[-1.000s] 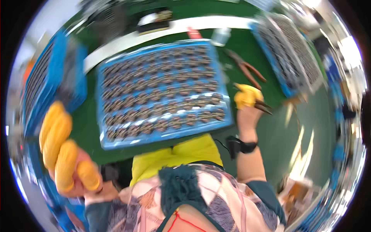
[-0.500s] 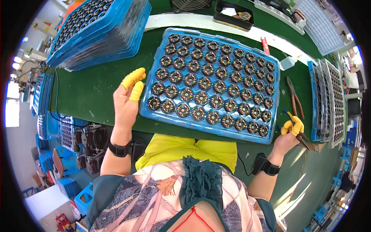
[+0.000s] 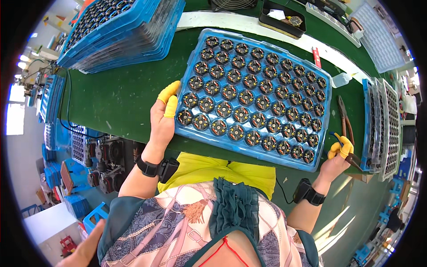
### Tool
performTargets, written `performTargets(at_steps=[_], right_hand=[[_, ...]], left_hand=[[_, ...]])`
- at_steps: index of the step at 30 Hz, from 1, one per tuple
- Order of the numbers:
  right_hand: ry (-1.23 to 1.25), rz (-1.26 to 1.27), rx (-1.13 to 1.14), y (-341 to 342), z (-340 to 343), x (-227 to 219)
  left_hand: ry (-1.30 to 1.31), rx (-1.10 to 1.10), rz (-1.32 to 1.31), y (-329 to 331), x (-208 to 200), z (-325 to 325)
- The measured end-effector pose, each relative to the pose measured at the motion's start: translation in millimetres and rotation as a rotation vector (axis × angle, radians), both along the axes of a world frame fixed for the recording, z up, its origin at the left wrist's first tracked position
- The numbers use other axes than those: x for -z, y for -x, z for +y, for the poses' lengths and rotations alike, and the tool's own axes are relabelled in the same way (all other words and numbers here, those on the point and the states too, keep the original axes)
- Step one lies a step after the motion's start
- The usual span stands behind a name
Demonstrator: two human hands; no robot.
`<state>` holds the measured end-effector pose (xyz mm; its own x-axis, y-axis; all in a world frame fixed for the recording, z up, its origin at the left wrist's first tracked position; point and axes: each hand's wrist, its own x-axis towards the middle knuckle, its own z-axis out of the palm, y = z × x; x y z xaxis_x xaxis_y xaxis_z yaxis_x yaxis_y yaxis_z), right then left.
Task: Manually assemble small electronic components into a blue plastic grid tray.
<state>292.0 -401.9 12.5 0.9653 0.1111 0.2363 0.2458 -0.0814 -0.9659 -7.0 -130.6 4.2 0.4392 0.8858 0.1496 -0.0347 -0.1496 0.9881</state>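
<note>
A blue tray (image 3: pixel 209 139) lies on the green table, holding rows of small round motor-like parts with copper-coloured windings. My left hand (image 3: pixel 163 120), with yellow finger covers, is at the tray's left edge. Its thumb and fingers are slightly apart, with the fingertips at or very near the rim; contact is hard to tell. Beside the tray's lower right corner, my right hand (image 3: pixel 336 161), also in yellow finger covers, is closed around hand pliers (image 3: pixel 354 161). Their dark jaws point down to the right and a blue handle end shows above the fingers.
Stacked blue trays (image 3: pixel 129 49) stand at the far left, more trays (image 3: pixel 380 129) at the right. Longer pliers (image 3: pixel 345 118), a small bottle (image 3: pixel 341 80), a red tool (image 3: pixel 316 58) and a black box (image 3: pixel 282 20) lie beyond. Another person's arm (image 3: pixel 86 247) shows at lower left.
My left hand has come closer to the tray's left edge. The whole scene has shifted a little in view. Another person's arm has appeared at the lower left. My right hand still holds the pliers.
</note>
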Motion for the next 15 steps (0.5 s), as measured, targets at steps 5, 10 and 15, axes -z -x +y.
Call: performTargets(at_steps=[5,10,15], right_hand=[[-0.015,0.061,-0.056,-9,-4,0],[-0.043,0.119,-0.089,-9,0,-7],[0.086,0.074,-0.139,-5,9,-10]], left_hand=[[0.001,0.022,0.028,3,4,2],[0.017,0.032,-0.004,3,3,2],[0.001,0.036,0.003,4,5,3]])
